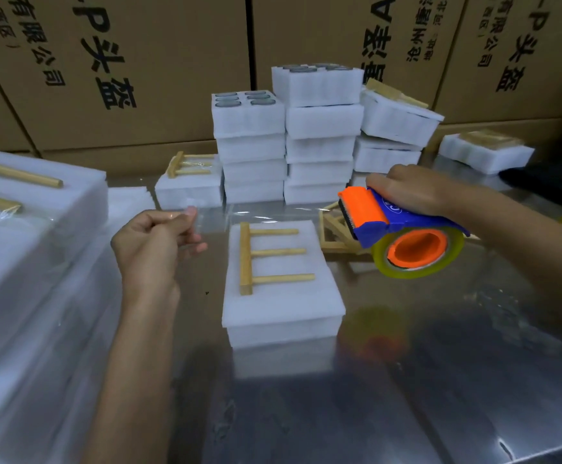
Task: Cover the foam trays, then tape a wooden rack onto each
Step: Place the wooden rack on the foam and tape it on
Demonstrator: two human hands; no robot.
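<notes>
A covered white foam tray (283, 303) lies on the shiny metal table (406, 380) in the middle. A wooden rack (266, 256) with three prongs rests on its lid. My right hand (413, 192) grips a blue and orange tape dispenser (403, 236) above and to the right of the tray. A strip of clear tape (259, 217) stretches from the dispenser leftward above the tray's far edge. My left hand (159, 242) pinches the strip's free end, left of the tray.
Stacks of foam trays (319, 135) stand behind, some open with round inserts, some bearing taped racks. More wrapped trays (22, 236) pile at the left. Loose wooden racks (336, 236) lie under the dispenser. Cardboard boxes (139, 61) wall the back.
</notes>
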